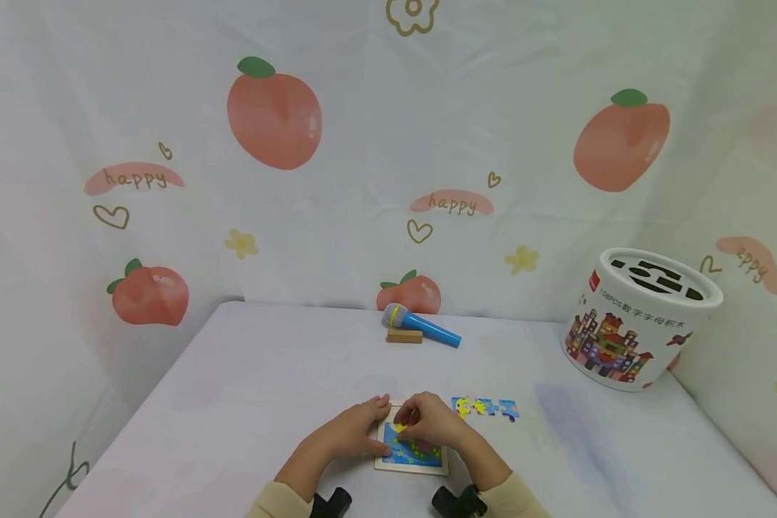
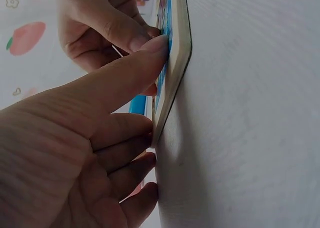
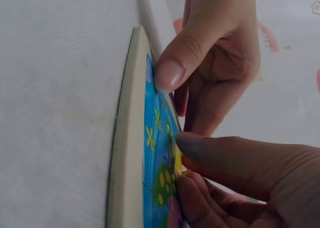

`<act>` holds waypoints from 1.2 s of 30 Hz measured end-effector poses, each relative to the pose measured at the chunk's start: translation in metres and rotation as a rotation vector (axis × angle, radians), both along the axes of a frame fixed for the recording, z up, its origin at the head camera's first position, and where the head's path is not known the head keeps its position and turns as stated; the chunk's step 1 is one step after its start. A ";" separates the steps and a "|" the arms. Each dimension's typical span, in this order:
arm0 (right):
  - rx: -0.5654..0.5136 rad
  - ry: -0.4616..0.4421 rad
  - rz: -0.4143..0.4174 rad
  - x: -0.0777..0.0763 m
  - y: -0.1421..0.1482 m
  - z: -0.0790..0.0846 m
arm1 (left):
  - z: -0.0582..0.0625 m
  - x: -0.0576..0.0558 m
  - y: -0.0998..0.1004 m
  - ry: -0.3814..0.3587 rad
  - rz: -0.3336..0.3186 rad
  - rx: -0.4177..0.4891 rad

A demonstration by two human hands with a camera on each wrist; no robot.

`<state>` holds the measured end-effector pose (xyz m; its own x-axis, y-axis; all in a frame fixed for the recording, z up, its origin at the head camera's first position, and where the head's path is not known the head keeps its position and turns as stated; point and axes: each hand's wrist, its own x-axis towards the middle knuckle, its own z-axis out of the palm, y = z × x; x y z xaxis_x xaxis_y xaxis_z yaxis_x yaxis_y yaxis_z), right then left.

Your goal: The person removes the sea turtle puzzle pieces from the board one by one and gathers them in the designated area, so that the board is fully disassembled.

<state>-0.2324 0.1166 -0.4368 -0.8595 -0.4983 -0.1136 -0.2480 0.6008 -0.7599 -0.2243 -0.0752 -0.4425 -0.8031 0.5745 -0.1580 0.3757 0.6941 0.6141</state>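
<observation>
In the head view, the puzzle [image 1: 411,458] lay flat on the tabletop [image 1: 233,403], loose pieces [image 1: 485,406] to its right. The left hand [image 1: 356,429] gripped its left side, thumb on top.

In the left wrist view, the frame [image 2: 181,43] looked stiff and light, best held by its rim.

In the right wrist view, the right hand [image 3: 260,173] bunched its fingertips at the puzzle; whether its grip held a piece could not be told.
</observation>
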 end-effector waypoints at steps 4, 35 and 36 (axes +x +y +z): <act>-0.010 0.015 0.004 -0.001 0.000 -0.001 | 0.000 0.000 0.000 0.002 -0.003 -0.006; -0.138 -0.142 -0.047 -0.003 0.003 -0.002 | -0.003 -0.002 0.000 -0.002 -0.010 -0.009; -0.146 -0.152 -0.049 -0.003 0.003 -0.001 | -0.003 -0.002 0.000 -0.001 -0.010 -0.008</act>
<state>-0.2352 0.1199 -0.4378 -0.8618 -0.4767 -0.1735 -0.0968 0.4903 -0.8661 -0.2262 -0.0751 -0.4454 -0.7971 0.5813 -0.1633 0.3823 0.6953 0.6086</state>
